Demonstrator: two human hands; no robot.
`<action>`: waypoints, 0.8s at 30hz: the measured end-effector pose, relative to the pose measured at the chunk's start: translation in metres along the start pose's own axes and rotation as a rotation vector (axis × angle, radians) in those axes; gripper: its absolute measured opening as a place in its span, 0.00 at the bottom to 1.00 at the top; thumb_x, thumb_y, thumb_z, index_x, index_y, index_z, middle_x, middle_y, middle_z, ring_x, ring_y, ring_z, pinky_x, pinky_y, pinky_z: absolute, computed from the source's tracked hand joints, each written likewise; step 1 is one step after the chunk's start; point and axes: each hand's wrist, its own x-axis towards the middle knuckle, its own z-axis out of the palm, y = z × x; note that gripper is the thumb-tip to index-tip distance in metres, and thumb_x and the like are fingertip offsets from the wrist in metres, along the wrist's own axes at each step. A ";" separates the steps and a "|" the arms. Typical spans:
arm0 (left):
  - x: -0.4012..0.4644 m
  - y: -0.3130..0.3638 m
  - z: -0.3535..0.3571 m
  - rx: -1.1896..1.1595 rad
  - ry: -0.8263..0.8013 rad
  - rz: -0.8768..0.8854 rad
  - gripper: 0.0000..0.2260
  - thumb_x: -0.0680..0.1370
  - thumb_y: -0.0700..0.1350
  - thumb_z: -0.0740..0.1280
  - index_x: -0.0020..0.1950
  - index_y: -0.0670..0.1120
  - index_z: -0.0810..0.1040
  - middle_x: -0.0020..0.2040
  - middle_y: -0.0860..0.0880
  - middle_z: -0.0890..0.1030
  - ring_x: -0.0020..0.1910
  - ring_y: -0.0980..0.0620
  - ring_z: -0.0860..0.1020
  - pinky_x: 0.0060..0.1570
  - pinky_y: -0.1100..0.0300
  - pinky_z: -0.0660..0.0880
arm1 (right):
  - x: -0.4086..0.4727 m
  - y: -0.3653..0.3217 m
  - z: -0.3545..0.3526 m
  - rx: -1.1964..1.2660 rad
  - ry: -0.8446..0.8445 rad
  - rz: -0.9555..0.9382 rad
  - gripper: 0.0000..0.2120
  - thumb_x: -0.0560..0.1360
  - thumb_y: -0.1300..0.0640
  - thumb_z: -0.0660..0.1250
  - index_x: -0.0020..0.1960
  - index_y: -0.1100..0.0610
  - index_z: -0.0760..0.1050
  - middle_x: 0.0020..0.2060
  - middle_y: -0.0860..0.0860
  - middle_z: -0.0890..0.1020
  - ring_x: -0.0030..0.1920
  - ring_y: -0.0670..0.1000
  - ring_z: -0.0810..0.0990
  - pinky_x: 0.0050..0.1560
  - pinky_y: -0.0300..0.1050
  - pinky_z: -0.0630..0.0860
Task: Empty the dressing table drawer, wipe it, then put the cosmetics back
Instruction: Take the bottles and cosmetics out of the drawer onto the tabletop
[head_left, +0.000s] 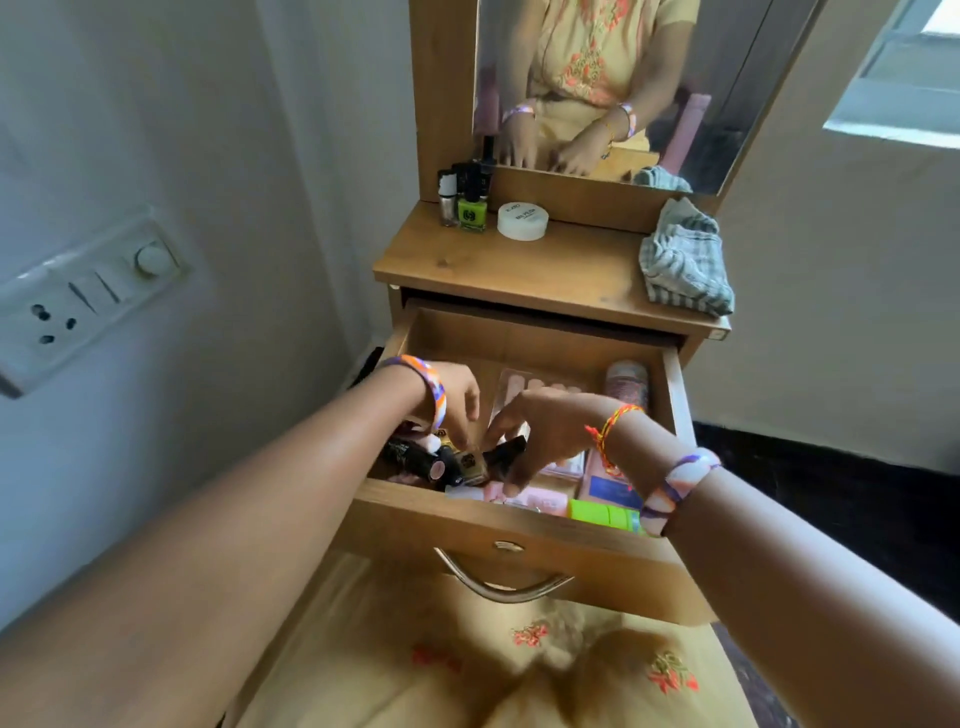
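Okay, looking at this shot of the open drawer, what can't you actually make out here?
Head view only:
- Drawer contents under both hands: left hand and right hand cover the middle items.
- Whether either hand grips the small bottle: fingertips overlap it, blurred.
- White jar lid text: too small.
- Front items in the drawer: its front panel cuts them off.
- Checked cloth underside: folded over itself.
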 end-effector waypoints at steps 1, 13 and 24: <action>-0.001 0.000 0.006 -0.007 0.023 -0.007 0.17 0.70 0.44 0.72 0.58 0.43 0.78 0.51 0.47 0.78 0.48 0.49 0.76 0.53 0.56 0.76 | -0.043 -0.045 -0.011 -0.064 0.029 -0.096 0.25 0.65 0.50 0.76 0.61 0.50 0.77 0.56 0.48 0.81 0.54 0.51 0.79 0.55 0.43 0.76; 0.014 -0.006 0.030 -0.014 0.182 -0.111 0.06 0.74 0.39 0.68 0.49 0.42 0.82 0.52 0.43 0.82 0.51 0.44 0.80 0.49 0.57 0.77 | -0.069 -0.071 -0.006 0.027 0.358 -0.110 0.13 0.72 0.65 0.66 0.53 0.56 0.82 0.52 0.54 0.84 0.53 0.53 0.81 0.53 0.38 0.74; 0.016 -0.024 0.012 -0.367 0.234 -0.012 0.08 0.77 0.38 0.64 0.51 0.43 0.83 0.40 0.50 0.79 0.35 0.55 0.74 0.35 0.67 0.71 | -0.067 -0.062 -0.014 0.375 0.525 -0.139 0.11 0.66 0.68 0.72 0.46 0.58 0.82 0.41 0.52 0.82 0.41 0.48 0.78 0.42 0.38 0.76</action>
